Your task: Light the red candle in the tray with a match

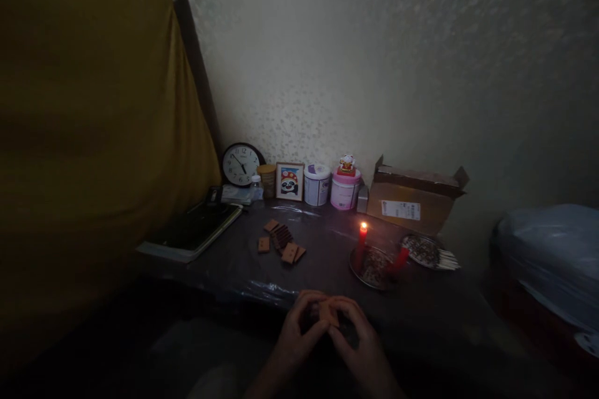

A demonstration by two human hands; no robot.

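At the table's near edge, my left hand and my right hand pinch one small flat brown tile between them, fingers curled and thumbs close together. Its material is hard to tell in the dim light. Beyond my hands on the dark table lie several similar loose brown tiles, some with faint marks. Among them is a dark ridged stack. To the right, a lit red candle stands upright in a round metal dish with dark bits in it. A second red piece leans there, blurred.
Along the wall stand a round clock, a framed panda picture, a white tin, a pink tin and an open cardboard box. White sticks rest on another dish. A yellow curtain hangs left.
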